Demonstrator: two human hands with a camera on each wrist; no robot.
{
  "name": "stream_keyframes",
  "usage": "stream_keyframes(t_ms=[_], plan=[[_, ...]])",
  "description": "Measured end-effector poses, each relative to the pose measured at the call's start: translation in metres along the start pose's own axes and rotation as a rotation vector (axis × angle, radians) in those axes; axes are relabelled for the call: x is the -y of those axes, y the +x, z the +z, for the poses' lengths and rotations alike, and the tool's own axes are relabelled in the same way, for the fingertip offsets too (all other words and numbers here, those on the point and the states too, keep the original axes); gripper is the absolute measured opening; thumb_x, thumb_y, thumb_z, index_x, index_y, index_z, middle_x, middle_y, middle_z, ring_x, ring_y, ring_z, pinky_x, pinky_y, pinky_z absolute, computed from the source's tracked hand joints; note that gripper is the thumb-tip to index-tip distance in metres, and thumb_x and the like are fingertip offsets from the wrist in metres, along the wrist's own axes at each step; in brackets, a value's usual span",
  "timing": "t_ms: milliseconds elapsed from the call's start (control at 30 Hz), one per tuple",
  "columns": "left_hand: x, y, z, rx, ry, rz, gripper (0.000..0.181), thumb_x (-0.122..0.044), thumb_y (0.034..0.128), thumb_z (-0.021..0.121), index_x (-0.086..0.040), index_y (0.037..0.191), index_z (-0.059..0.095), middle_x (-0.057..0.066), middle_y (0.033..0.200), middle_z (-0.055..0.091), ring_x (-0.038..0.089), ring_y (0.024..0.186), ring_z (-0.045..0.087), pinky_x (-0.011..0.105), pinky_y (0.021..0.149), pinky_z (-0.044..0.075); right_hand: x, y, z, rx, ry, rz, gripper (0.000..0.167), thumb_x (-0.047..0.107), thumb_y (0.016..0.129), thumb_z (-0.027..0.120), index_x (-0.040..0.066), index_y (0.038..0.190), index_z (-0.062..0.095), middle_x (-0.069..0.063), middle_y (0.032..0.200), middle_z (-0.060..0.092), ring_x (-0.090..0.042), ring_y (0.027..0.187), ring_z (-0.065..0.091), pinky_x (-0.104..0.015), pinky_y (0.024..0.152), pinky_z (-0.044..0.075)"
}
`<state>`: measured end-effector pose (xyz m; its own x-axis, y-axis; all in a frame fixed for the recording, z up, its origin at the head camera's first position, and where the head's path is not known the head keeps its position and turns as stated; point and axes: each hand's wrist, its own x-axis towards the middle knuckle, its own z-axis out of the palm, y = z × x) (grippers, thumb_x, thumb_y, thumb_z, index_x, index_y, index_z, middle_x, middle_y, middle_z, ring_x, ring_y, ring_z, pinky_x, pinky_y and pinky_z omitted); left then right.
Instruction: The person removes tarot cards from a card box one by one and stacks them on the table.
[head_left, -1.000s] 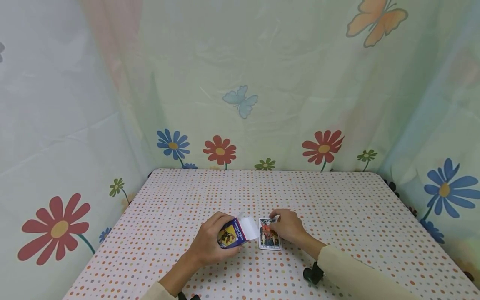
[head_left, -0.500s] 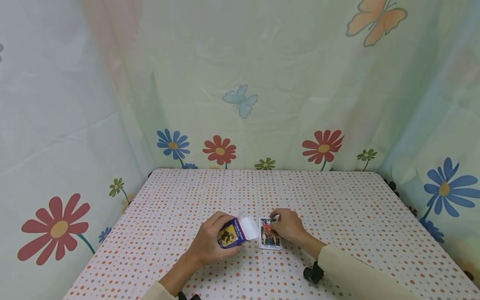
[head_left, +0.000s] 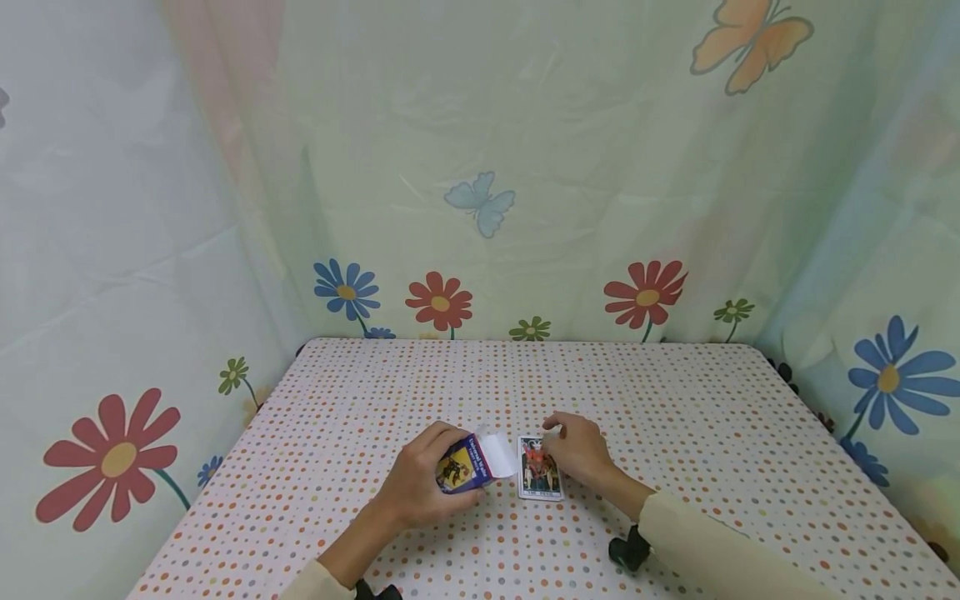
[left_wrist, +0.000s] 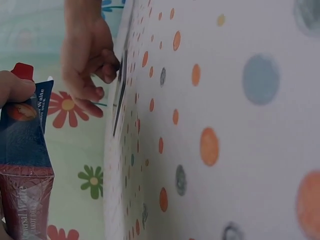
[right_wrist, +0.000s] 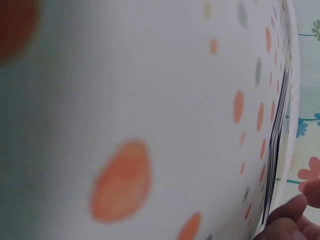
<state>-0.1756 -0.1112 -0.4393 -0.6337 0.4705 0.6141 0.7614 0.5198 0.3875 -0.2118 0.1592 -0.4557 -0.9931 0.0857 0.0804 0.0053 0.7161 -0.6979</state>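
My left hand (head_left: pixel 420 479) grips a tarot card box (head_left: pixel 463 467), blue with a yellow picture, its white flap (head_left: pixel 498 455) standing out to the right. The box's side and the gripping thumb show in the left wrist view. Just right of the flap, a small stack of tarot cards (head_left: pixel 540 473) lies flat, with a red-figured card face up. My right hand (head_left: pixel 581 450) is at the stack's upper right side, thumb and index finger apart. In the right wrist view, fingertips (right_wrist: pixel 285 227) are close to one end of the stack's edge (right_wrist: pixel 275 145); contact is hard to tell.
Both hands work over a table with a dotted cloth (head_left: pixel 637 392). Curtains with flowers and butterflies (head_left: pixel 480 108) hang behind and at both sides. A dark wrist device (head_left: pixel 628 550) sits under the right forearm.
My right hand has lifted slightly, its fingers drawing off the card face and showing more of it. The left hand and the box have hardly moved.
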Motion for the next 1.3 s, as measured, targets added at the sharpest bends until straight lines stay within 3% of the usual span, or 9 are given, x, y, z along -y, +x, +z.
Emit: stream_keyframes(t_ms=[167,300,500,667,767,1000,1300], plan=[[0.002,0.002,-0.002,0.064,0.063,-0.044,0.069,-0.041,0.0704,0.09,-0.016,0.129,0.063,-0.006,0.117,0.061,0.003,0.093,0.057,0.019,0.074,0.053,0.001,-0.003,-0.002,-0.052,0.002,-0.057,0.028,0.013,0.084,0.062,0.006,0.109,0.072,-0.002,0.072,0.052,-0.013,0.05,0.039,-0.026,0.046,0.03],[0.004,0.003,-0.003,0.13,0.117,-0.088,0.069,-0.044,0.0738,0.087,-0.016,0.133,0.063,-0.005,0.119,0.062,0.003,0.093,0.056,0.02,0.074,0.052,0.005,-0.005,-0.004,-0.043,-0.002,-0.08,0.029,0.016,0.084,0.068,0.006,0.111,0.072,-0.004,0.083,0.057,-0.015,0.055,0.042,-0.027,0.05,0.033],[0.006,0.004,-0.003,0.146,0.13,-0.103,0.07,-0.045,0.0744,0.086,-0.016,0.133,0.063,-0.004,0.119,0.062,0.004,0.093,0.056,0.021,0.074,0.052,0.01,-0.008,-0.002,0.042,-0.152,-0.083,0.05,0.035,0.085,0.075,0.009,0.126,0.066,-0.012,0.112,0.062,-0.021,0.079,0.057,-0.035,0.061,0.046],[0.006,0.003,-0.002,0.124,0.116,-0.083,0.069,-0.043,0.0732,0.088,-0.015,0.131,0.063,-0.005,0.117,0.063,0.003,0.092,0.056,0.02,0.074,0.052,0.015,-0.008,0.005,0.095,-0.284,-0.033,0.072,0.05,0.084,0.075,0.008,0.139,0.056,-0.017,0.13,0.054,-0.025,0.077,0.056,-0.039,0.062,0.048],[0.006,0.002,-0.001,0.111,0.114,-0.075,0.07,-0.043,0.0721,0.089,-0.015,0.131,0.064,-0.006,0.116,0.062,0.003,0.091,0.056,0.02,0.073,0.052,0.019,-0.008,0.009,0.11,-0.342,-0.033,0.074,0.05,0.081,0.077,0.007,0.137,0.056,-0.018,0.128,0.053,-0.025,0.07,0.053,-0.038,0.058,0.046],[0.006,0.001,0.0,0.104,0.106,-0.069,0.07,-0.042,0.0719,0.089,-0.015,0.131,0.063,-0.006,0.116,0.062,0.003,0.092,0.056,0.02,0.074,0.052,0.024,-0.011,0.011,0.141,-0.415,-0.063,0.06,0.041,0.078,0.079,0.007,0.124,0.059,-0.008,0.098,0.049,-0.022,0.061,0.047,-0.033,0.049,0.038],[0.006,0.0,0.0,0.096,0.086,-0.053,0.07,-0.041,0.0716,0.09,-0.015,0.131,0.063,-0.007,0.116,0.061,0.003,0.092,0.055,0.02,0.074,0.052,0.022,-0.008,0.012,0.158,-0.439,-0.065,0.054,0.04,0.076,0.078,0.008,0.115,0.06,-0.006,0.092,0.046,-0.023,0.064,0.048,-0.033,0.05,0.04]])
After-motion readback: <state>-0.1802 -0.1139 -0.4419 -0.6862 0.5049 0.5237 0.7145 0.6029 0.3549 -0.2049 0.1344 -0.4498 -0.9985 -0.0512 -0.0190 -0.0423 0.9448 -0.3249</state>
